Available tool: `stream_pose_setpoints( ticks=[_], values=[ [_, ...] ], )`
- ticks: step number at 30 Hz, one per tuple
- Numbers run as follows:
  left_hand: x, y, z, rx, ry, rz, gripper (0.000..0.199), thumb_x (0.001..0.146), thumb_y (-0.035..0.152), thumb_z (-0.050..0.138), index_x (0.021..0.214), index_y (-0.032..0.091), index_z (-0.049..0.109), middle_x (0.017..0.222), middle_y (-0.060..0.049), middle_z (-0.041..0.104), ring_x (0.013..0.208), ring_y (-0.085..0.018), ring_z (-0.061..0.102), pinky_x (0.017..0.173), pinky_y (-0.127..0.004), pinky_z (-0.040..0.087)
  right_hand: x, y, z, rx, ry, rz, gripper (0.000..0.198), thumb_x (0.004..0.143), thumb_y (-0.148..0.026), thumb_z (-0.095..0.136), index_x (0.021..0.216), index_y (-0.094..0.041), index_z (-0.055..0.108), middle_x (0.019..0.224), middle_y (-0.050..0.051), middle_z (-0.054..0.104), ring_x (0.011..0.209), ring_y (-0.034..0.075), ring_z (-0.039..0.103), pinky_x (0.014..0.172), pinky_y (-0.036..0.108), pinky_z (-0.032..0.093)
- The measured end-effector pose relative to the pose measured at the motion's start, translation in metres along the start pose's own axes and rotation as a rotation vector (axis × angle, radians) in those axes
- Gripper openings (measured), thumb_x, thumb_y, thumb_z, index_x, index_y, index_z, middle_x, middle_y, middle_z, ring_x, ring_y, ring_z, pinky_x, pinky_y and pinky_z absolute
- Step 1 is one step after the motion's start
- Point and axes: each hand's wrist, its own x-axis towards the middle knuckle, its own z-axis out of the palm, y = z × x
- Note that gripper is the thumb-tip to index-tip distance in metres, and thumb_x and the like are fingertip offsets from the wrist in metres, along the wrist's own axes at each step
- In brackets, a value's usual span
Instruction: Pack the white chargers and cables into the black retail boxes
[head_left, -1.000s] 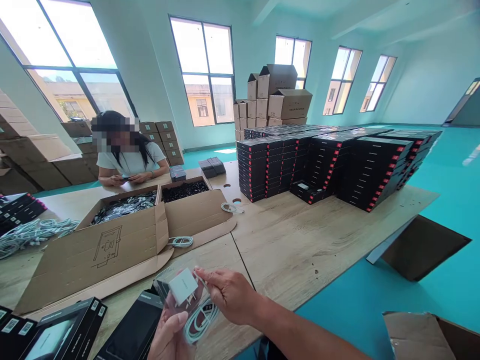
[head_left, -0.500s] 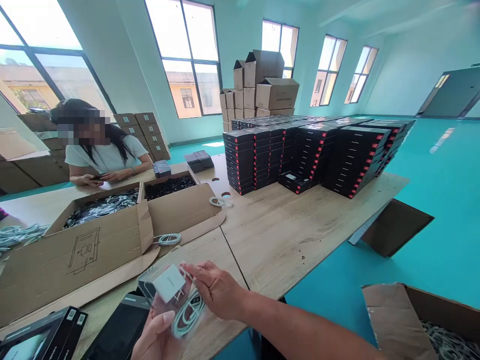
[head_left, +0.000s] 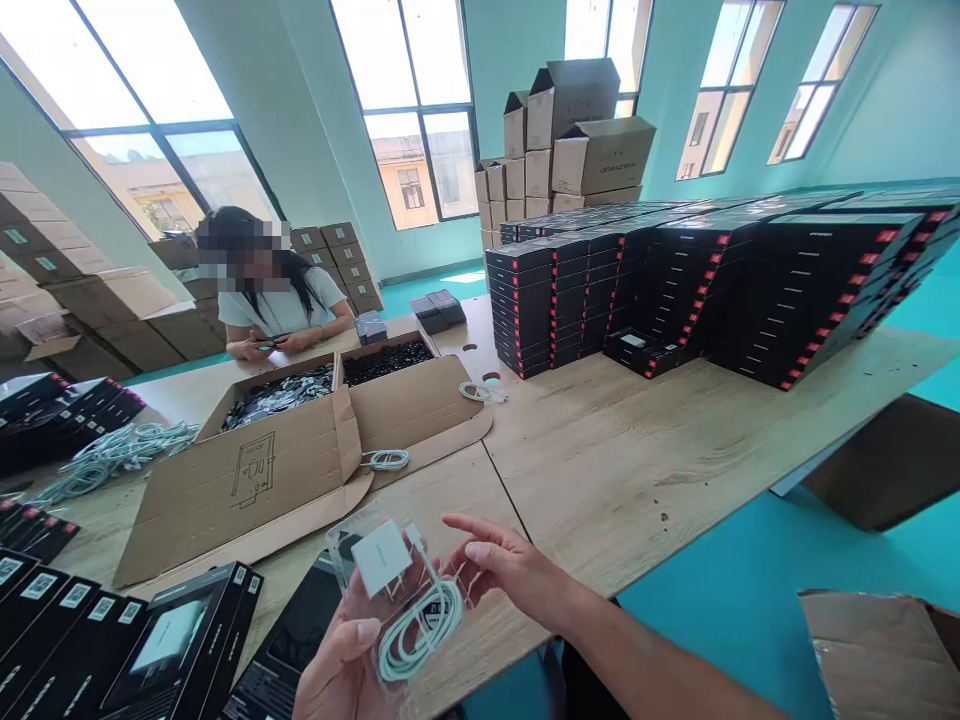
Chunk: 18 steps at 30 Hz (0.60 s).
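Observation:
My left hand (head_left: 334, 665) grips a clear plastic tray (head_left: 346, 530) from below, thumb over its near edge. In the tray sit a white charger plug (head_left: 381, 556) with its prongs showing and a coiled white cable (head_left: 401, 655). One cable end lies beside the charger, pointing away from me. My right hand (head_left: 506, 560) is just right of the coil, fingers spread and holding nothing; whether a fingertip touches the cable I cannot tell. Under the tray, partly hidden by my left hand, lies a dark box (head_left: 281, 640).
Black boxes (head_left: 187, 640) stand at the near left. An open carton (head_left: 247, 510) of small parts lies beyond, with loose cables (head_left: 124, 455) left of it. Stacked black boxes (head_left: 592, 300) fill the far right. Across the table sits a person (head_left: 281, 300).
My right hand has drawn back from the cable end beside the charger, and its fingers have spread. The view has swung left and down, showing more black boxes at the left.

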Motion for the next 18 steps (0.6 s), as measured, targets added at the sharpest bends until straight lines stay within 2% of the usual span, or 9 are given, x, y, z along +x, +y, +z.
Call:
stream_pose_setpoints(
  ticks=[4,7,9,11,13,15,16,17,18],
  values=[
    [0.0,-0.004,0.005,-0.001,0.095,-0.032,0.066,0.076,0.028,0.065,0.141,0.039,0.059,0.141,-0.003,0.068,0.142,-0.037,0.05,0.116,-0.057,0.041,0.01,-0.009,-0.002,0.071,0.043,0.005,0.066,0.087,-0.043,0.067,0.146,-0.02,0.052,0.089,0.003,0.072,0.067,0.013,0.066,0.062,0.028,0.051],
    [0.003,-0.012,0.014,0.096,0.09,-0.112,0.069,0.07,0.025,0.068,0.138,0.036,0.062,0.141,-0.005,0.068,0.135,-0.037,0.056,0.107,-0.052,0.05,0.022,-0.019,-0.003,0.076,0.011,0.001,0.072,0.087,-0.046,0.069,0.151,-0.023,0.044,0.09,0.001,0.07,0.068,0.013,0.066,0.058,0.025,0.051],
    [0.008,-0.015,0.019,0.218,0.06,-0.127,0.073,0.066,0.025,0.071,0.137,0.031,0.062,0.142,-0.009,0.065,0.134,-0.04,0.056,0.103,-0.051,0.053,0.03,-0.024,-0.005,0.008,-0.032,0.019,0.07,0.084,-0.041,0.073,0.147,-0.024,0.049,0.09,-0.001,0.07,0.066,0.012,0.065,0.054,0.023,0.052],
    [0.016,-0.01,0.019,0.373,0.099,-0.024,0.073,0.065,0.03,0.074,0.137,0.028,0.061,0.142,-0.013,0.063,0.137,-0.041,0.052,0.102,-0.049,0.052,0.036,-0.027,-0.012,-0.044,-0.024,0.038,0.059,0.079,-0.037,0.076,0.133,-0.02,0.06,0.085,-0.002,0.07,0.062,0.012,0.065,0.05,0.023,0.052],
    [0.026,0.008,0.012,0.618,0.246,0.182,0.072,0.067,0.042,0.076,0.135,0.027,0.059,0.144,-0.014,0.059,0.138,-0.041,0.05,0.105,-0.049,0.049,0.039,-0.026,-0.023,-0.005,0.071,0.039,0.049,0.076,-0.035,0.077,0.119,-0.017,0.064,0.082,-0.001,0.069,0.059,0.014,0.066,0.05,0.025,0.053],
    [0.033,0.035,-0.001,1.02,0.429,0.39,0.072,0.066,0.052,0.077,0.131,0.026,0.057,0.151,-0.016,0.05,0.143,-0.041,0.043,0.112,-0.052,0.042,0.04,-0.024,-0.035,0.113,0.228,0.019,0.046,0.075,-0.034,0.077,0.115,-0.016,0.062,0.081,-0.001,0.07,0.059,0.015,0.069,0.053,0.027,0.055],
    [0.036,0.049,-0.009,1.284,0.493,0.43,0.074,0.063,0.055,0.078,0.127,0.023,0.059,0.155,-0.019,0.045,0.147,-0.043,0.038,0.116,-0.056,0.035,0.04,-0.022,-0.041,0.166,0.3,0.006,0.045,0.076,-0.033,0.076,0.115,-0.017,0.059,0.082,-0.001,0.07,0.061,0.015,0.069,0.056,0.028,0.056],
    [0.038,0.063,-0.017,1.537,0.534,0.413,0.076,0.059,0.057,0.079,0.122,0.02,0.061,0.158,-0.023,0.041,0.149,-0.047,0.033,0.118,-0.061,0.029,0.039,-0.021,-0.045,0.211,0.359,-0.009,0.045,0.077,-0.031,0.075,0.116,-0.018,0.057,0.083,-0.001,0.071,0.062,0.015,0.07,0.059,0.029,0.057],
    [0.04,0.075,-0.024,1.728,0.554,0.352,0.077,0.056,0.058,0.079,0.12,0.017,0.062,0.156,-0.027,0.043,0.147,-0.05,0.034,0.117,-0.065,0.028,0.038,-0.02,-0.048,0.247,0.399,-0.024,0.046,0.078,-0.029,0.074,0.119,-0.02,0.054,0.084,-0.001,0.071,0.063,0.015,0.07,0.062,0.03,0.058]
  ],
)
